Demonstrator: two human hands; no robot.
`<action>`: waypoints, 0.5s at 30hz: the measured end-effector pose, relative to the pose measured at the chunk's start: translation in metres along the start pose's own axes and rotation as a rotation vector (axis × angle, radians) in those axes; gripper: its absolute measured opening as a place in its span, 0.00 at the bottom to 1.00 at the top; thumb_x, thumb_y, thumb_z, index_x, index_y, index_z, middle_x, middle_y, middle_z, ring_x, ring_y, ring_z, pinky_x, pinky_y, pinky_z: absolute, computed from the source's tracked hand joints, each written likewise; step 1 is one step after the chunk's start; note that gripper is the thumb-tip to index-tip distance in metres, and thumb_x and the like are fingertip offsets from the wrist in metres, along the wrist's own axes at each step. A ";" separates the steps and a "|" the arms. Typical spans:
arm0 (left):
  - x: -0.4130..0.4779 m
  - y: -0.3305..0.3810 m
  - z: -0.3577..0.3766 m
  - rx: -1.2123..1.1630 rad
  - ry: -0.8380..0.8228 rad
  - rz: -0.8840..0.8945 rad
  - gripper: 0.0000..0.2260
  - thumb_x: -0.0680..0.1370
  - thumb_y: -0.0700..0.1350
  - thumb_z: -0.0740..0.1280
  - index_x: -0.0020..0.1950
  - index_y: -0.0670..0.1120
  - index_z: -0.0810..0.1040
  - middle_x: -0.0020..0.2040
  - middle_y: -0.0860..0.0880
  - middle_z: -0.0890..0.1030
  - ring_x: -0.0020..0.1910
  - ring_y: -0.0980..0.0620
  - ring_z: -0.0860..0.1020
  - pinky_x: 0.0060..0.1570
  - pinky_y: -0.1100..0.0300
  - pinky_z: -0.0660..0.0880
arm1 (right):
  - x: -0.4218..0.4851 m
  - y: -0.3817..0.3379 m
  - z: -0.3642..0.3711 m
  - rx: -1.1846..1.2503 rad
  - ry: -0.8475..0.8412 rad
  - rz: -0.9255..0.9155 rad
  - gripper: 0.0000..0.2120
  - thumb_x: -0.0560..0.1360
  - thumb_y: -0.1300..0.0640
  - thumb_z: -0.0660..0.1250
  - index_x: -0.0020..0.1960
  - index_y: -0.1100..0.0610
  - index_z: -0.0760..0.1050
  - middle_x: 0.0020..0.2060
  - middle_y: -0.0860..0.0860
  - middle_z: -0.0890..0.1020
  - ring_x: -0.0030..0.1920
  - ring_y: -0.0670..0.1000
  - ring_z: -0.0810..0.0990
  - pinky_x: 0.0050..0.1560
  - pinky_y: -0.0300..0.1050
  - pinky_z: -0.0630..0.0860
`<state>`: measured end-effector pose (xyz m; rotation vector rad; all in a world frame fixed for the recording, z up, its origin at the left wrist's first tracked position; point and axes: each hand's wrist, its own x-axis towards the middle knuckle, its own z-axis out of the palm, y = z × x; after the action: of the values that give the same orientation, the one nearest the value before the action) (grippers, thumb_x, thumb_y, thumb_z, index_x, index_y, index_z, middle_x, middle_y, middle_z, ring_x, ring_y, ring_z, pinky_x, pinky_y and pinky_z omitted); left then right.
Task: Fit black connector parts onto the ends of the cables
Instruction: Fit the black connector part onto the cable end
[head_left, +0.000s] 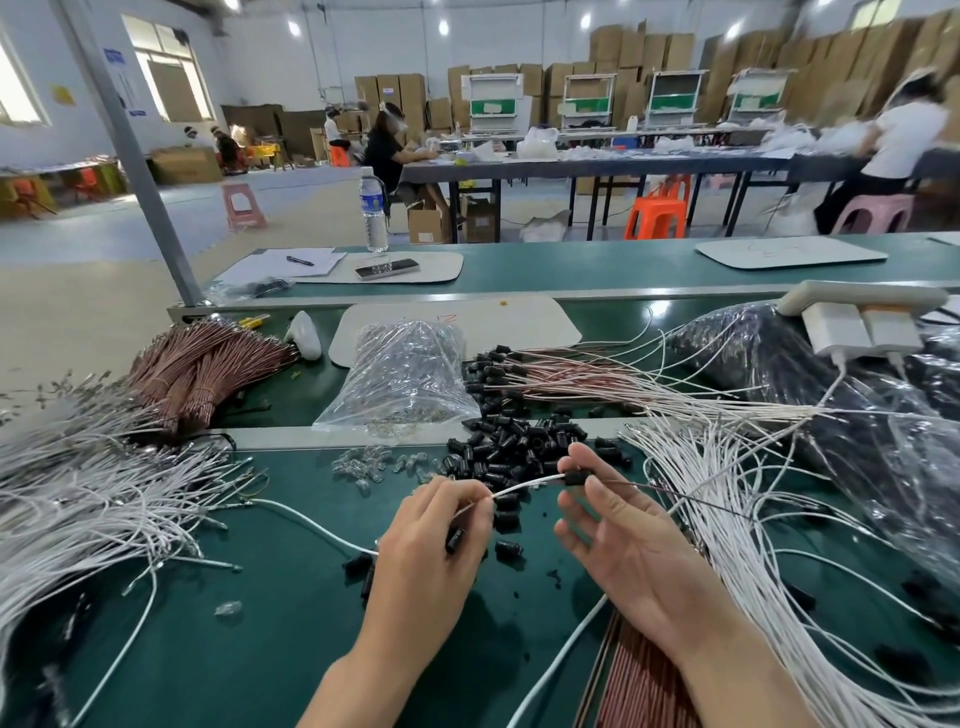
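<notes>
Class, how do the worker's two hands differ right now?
The left hand shows its back, pinching a white cable; the right hand is palm-up, pinching a black connector at that cable's end. The left's fingers are curled; the right's other fingers are spread. Both are above the bench.

This is a factory assembly hall: a long green worktop (270, 597) carries heaps of white cables (93, 499) and loose black connector parts (519, 441). Behind it, people (382, 150) sit at long tables (597, 165) on plastic stools (872, 210), and what look like cardboard boxes (641, 49) are stacked high along the blurred far wall.
</notes>
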<state>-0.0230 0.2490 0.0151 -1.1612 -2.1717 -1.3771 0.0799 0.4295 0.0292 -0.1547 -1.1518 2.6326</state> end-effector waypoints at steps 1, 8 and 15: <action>0.000 0.000 0.000 0.010 -0.003 -0.001 0.04 0.82 0.55 0.61 0.51 0.59 0.74 0.47 0.62 0.76 0.48 0.53 0.77 0.45 0.55 0.76 | 0.000 0.000 0.001 -0.005 -0.001 -0.002 0.17 0.79 0.61 0.67 0.66 0.55 0.80 0.59 0.50 0.83 0.50 0.47 0.83 0.52 0.45 0.81; 0.002 0.000 -0.004 0.098 -0.031 0.061 0.07 0.84 0.53 0.59 0.53 0.54 0.75 0.45 0.62 0.75 0.46 0.57 0.74 0.48 0.59 0.71 | -0.001 0.000 0.003 -0.037 0.015 0.003 0.17 0.78 0.61 0.66 0.66 0.53 0.81 0.57 0.48 0.84 0.49 0.46 0.83 0.51 0.44 0.81; 0.004 -0.006 -0.004 0.256 -0.048 0.174 0.06 0.85 0.49 0.59 0.54 0.52 0.75 0.46 0.60 0.75 0.44 0.62 0.70 0.51 0.64 0.68 | 0.000 -0.001 0.007 -0.054 0.100 -0.030 0.14 0.74 0.59 0.69 0.58 0.53 0.85 0.54 0.51 0.85 0.47 0.48 0.84 0.49 0.43 0.83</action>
<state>-0.0303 0.2462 0.0159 -1.2587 -2.1448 -0.9765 0.0786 0.4248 0.0347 -0.2736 -1.1833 2.5381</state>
